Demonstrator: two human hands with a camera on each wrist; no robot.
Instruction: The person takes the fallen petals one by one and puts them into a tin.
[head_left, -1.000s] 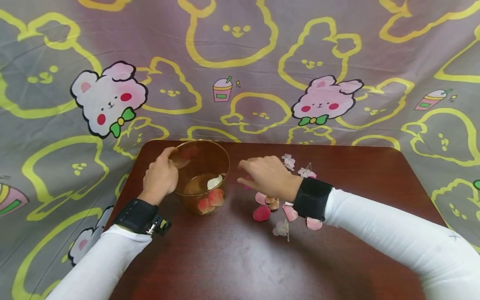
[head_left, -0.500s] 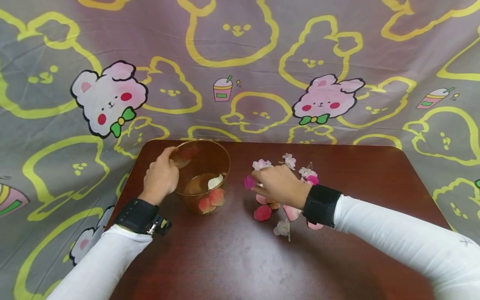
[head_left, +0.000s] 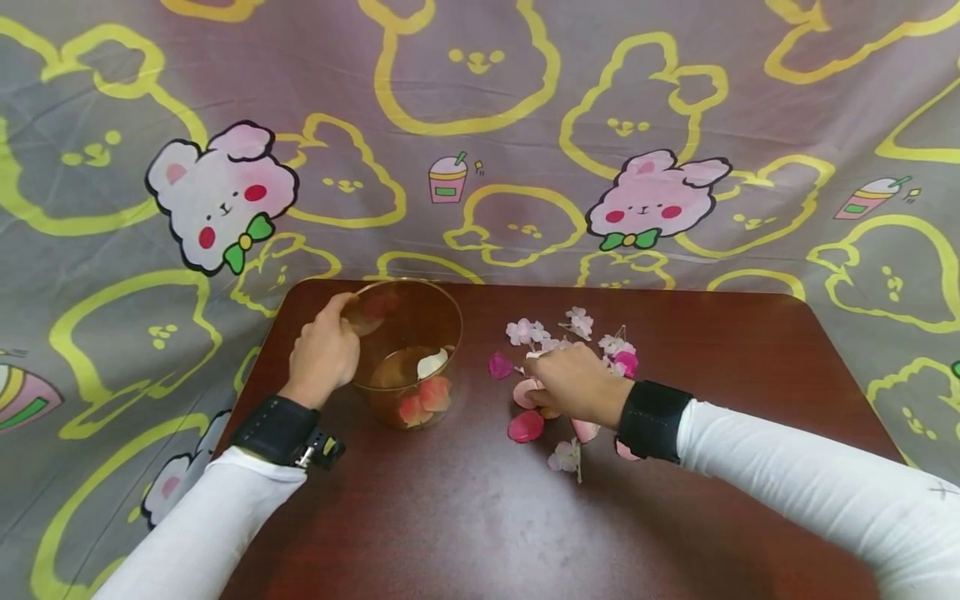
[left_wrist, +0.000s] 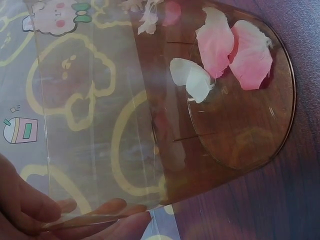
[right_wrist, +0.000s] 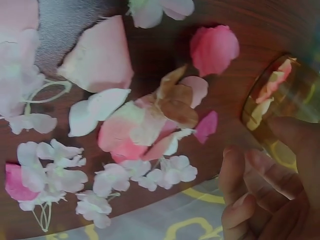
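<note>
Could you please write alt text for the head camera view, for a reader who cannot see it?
A person's left hand grips the rim of a clear amber bowl holding a few petals, while the right hand reaches into scattered pink petals on a dark wooden table.

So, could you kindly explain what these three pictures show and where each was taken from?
No machine here: a person works with bare hands, wearing three cameras. The head view looks down on a brown table. The left hand holds the rim of a clear cup; its wrist camera looks through the cup wall at three petals on the bottom. The right hand rests, fingers curled, over a pile of loose petals and small blossoms. Its wrist camera shows that pile close up, with the cup at the edge. Whether the right hand already pinches a petal is hidden.
</note>
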